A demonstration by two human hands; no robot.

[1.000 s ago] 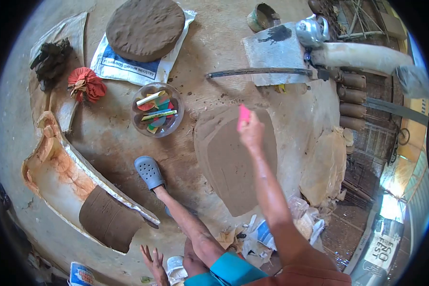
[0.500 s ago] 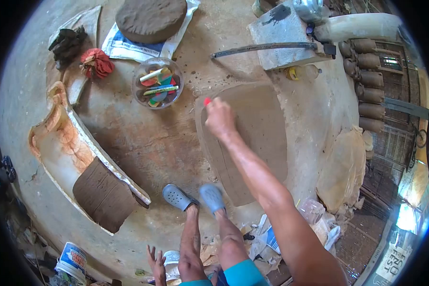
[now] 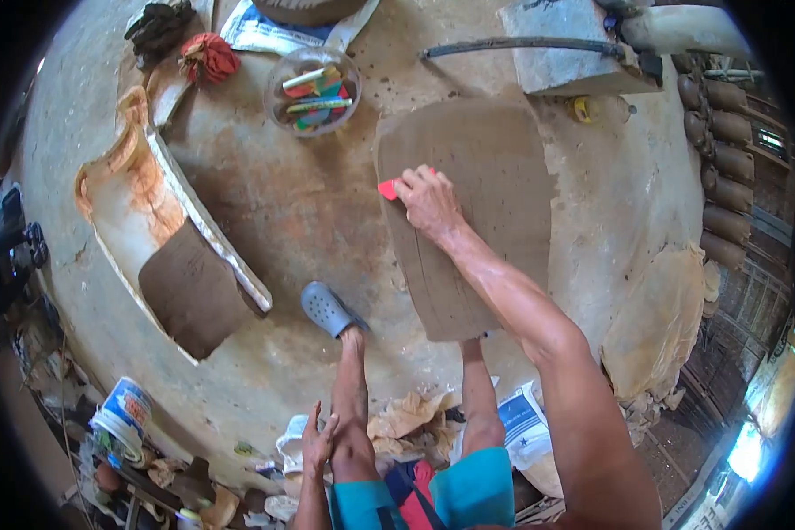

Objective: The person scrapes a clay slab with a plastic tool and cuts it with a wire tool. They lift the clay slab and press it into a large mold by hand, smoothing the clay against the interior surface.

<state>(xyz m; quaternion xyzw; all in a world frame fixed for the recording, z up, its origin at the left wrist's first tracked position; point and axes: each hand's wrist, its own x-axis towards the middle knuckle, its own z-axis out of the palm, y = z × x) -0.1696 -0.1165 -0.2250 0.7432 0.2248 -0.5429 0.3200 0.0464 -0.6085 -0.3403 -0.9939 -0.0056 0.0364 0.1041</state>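
My right hand (image 3: pixel 428 203) is closed around a small red scraper (image 3: pixel 388 189), its fingers resting at the left side of a long grey-brown clay slab (image 3: pixel 495 203). Thin lines and smooth streaks mark the slab's surface. Down by my left knee, my left hand (image 3: pixel 316 442) holds nothing and its fingers are apart. Beyond the slab's left corner stands a clear round tub (image 3: pixel 355 106) of coloured scrapers and tools. To the left lies a pale curved mold (image 3: pixel 163 168), with a darker clay sheet (image 3: pixel 194 287) draped in its near end.
A concrete block (image 3: pixel 561 71) stands at the upper right, a dark curved strip (image 3: pixel 503 42) reaching across it. Clay roof tiles (image 3: pixel 729 159) line the right wall. Near my legs are crumpled sacks (image 3: pixel 521 424) and a bucket (image 3: pixel 124 411). A red cloth bundle (image 3: pixel 210 58) lies upper left.
My right hand has moved with the red scraper from the slab's far left corner nearer to me along its left side. My right foot has shifted right, toward the slab's near edge. The view has tilted down.
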